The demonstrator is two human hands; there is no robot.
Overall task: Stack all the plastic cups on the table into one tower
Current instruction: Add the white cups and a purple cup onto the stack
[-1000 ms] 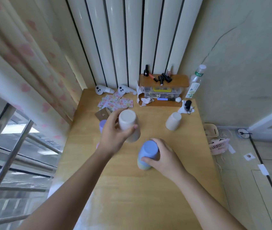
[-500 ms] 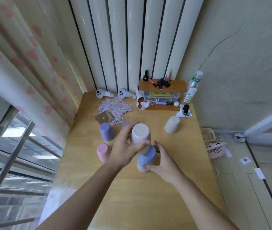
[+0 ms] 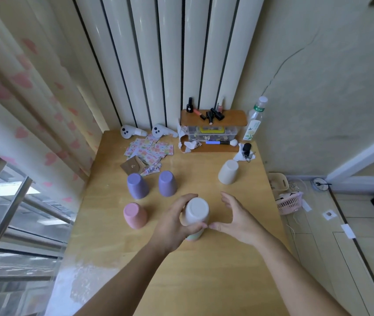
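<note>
Left of centre, a pink cup point(image 3: 135, 215) and two purple cups point(image 3: 137, 185) are sitting upside down and loose on the wooden table point(image 3: 204, 270), waiting their turn. At centre frame, the left hand point(image 3: 172, 224) is clamping its fingers round a white cup point(image 3: 195, 211), which half a second ago was hovering above a blue cup and is now sitting over the growing stack point(image 3: 194, 236), so the tower is gaining a layer. The blue cup is now hidden; only a pale green rim is peeping out below. Just right, the right hand point(image 3: 238, 221) is spreading open and empty, having let go of the stack. Upper right of centre, another white cup point(image 3: 228, 172) is standing apart. How many cups the tower holds is hard to tell.
</note>
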